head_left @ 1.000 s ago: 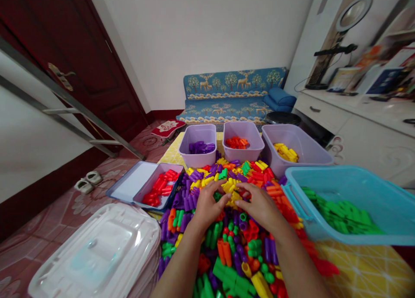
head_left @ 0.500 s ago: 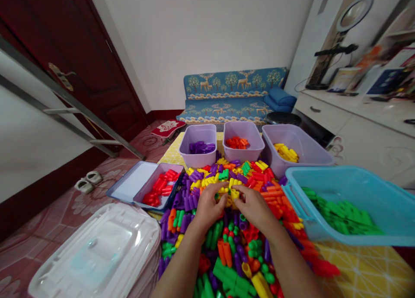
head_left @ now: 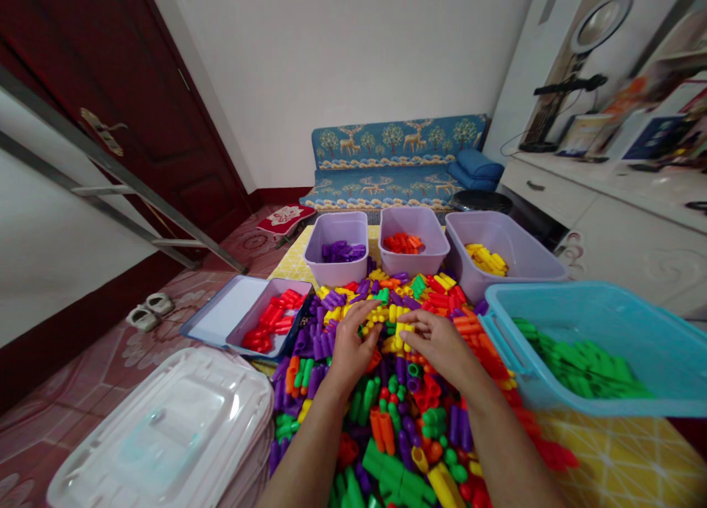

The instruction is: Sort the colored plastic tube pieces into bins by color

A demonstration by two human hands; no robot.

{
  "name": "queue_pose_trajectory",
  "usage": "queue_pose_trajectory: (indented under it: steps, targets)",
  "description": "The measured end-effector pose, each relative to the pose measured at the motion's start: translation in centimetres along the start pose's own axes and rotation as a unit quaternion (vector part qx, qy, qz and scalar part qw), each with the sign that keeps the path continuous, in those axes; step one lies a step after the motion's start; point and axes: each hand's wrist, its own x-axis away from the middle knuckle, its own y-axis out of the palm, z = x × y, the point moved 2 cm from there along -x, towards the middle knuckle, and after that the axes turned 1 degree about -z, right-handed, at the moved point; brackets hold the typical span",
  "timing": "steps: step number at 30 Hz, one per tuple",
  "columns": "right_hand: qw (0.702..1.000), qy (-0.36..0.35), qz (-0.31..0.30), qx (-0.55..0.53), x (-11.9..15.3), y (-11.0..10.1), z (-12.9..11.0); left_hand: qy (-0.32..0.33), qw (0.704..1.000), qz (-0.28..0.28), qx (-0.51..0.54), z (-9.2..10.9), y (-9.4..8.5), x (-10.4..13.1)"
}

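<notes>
My left hand [head_left: 353, 344] is over the middle of a heap of plastic tube-shaped building blocks [head_left: 381, 423], its thumb and fingers apart with nothing between them. Small yellow blocks [head_left: 378, 315] lie just beyond its fingertips. Facing it from the right, my right hand [head_left: 439, 340] has its fingertips on a yellow double-tube block [head_left: 405, 336]; its thumb is partly hidden. Purple, green, red and orange blocks surround both hands.
Behind the heap stand lilac bins with purple [head_left: 343, 252], orange [head_left: 403, 243] and yellow blocks [head_left: 486, 259]. A blue bin [head_left: 557, 302] of green blocks is at right. Red blocks fill part of a case [head_left: 273, 320] at left, near stacked white lids [head_left: 166, 420].
My hands have drawn slightly apart. The left fingers have opened wider, and the yellow block now shows at my right fingertips. The bins have not moved.
</notes>
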Motion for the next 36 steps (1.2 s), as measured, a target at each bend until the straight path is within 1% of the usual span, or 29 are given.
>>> queue_pose_trajectory:
  steps: [1,2,3,4,5,6,7,8,9,11,13,15,16,18,20,22,24,26,28,30,31,33,34,36]
  targets:
    - [0.998,-0.017,0.043,-0.047,0.0,-0.4,-0.4,-0.001,1.000,-0.003,-0.001,-0.1,0.0,0.0]
    - [0.988,-0.049,0.102,-0.106,0.0,-1.0,-0.8,-0.007,1.000,-0.004,-0.002,-0.2,0.1,0.0]
    - [0.968,-0.093,0.162,-0.169,0.1,-1.7,-1.3,-0.014,1.000,-0.003,-0.001,-0.2,0.1,0.0]
    - [0.939,-0.140,0.217,-0.227,0.2,-2.4,-1.7,-0.023,1.000,-0.001,0.001,-0.2,0.1,0.0]
    - [0.913,-0.179,0.249,-0.270,0.3,-3.0,-2.1,-0.032,0.999,0.001,0.002,-0.2,0.1,0.0]
    - [0.896,-0.202,0.262,-0.296,0.3,-3.6,-2.2,-0.039,0.999,0.003,0.003,-0.1,0.1,0.0]
    - [0.890,-0.207,0.265,-0.309,0.3,-4.0,-2.3,-0.043,0.999,0.004,0.003,0.0,0.1,0.0]
    - [0.892,-0.194,0.267,-0.309,0.3,-4.3,-2.1,-0.044,0.999,0.002,0.002,0.1,0.1,0.0]
    - [0.900,-0.169,0.267,-0.299,0.2,-4.5,-1.8,-0.043,0.999,0.000,0.000,0.1,0.1,0.0]
    - [0.928,-0.108,0.253,-0.250,0.0,-4.4,-1.0,-0.037,0.999,-0.002,-0.009,0.3,0.2,0.0]
    - [0.959,-0.062,0.214,-0.177,-0.3,-3.9,-0.1,-0.038,0.999,-0.003,-0.016,0.3,0.2,0.0]
    - [0.980,-0.047,0.165,-0.095,-0.6,-3.2,0.6,-0.047,0.999,-0.002,-0.020,0.3,0.2,0.1]
    - [0.987,-0.048,0.147,-0.051,-0.8,-2.8,1.0,-0.053,0.998,0.000,-0.023,0.3,0.2,0.1]
    - [0.987,-0.063,0.134,0.056,-1.0,-2.3,1.7,-0.054,0.998,0.011,-0.043,0.3,0.0,0.1]
    - [0.972,-0.088,0.142,0.165,-1.2,-2.1,2.3,-0.034,0.995,0.032,-0.087,0.3,-0.2,0.1]
    - [0.953,-0.104,0.151,0.240,-1.3,-1.9,2.7,-0.004,0.989,0.059,-0.134,0.2,-0.4,0.0]
    - [0.945,-0.100,0.146,0.276,-1.4,-1.7,3.1,0.009,0.985,0.080,-0.155,0.0,-0.4,0.1]
    - [0.943,-0.080,0.132,0.294,-1.3,-1.5,3.3,0.008,0.985,0.089,-0.151,0.0,-0.5,0.0]
    - [0.948,-0.049,0.107,0.296,-1.2,-1.3,3.4,0.005,0.985,0.095,-0.144,0.4,-0.8,0.0]
    - [0.954,-0.022,0.074,0.290,-1.1,-1.1,3.3,-0.008,0.984,0.094,-0.149,1.1,-1.5,-0.2]
    - [0.955,-0.014,0.060,0.290,-1.0,-1.1,3.2,-0.022,0.984,0.084,-0.154,1.5,-2.0,-0.2]
    - [0.954,-0.005,0.042,0.296,-0.9,-1.1,2.8,-0.065,0.984,0.034,-0.160,2.2,-3.2,-0.4]
    - [0.954,-0.002,0.037,0.298,-0.8,-1.1,2.6,-0.079,0.983,-0.016,-0.164,2.6,-3.6,-0.4]
    - [0.954,0.009,0.029,0.298,-0.7,-1.0,2.3,-0.084,0.972,-0.130,-0.177,3.1,-4.3,-0.2]
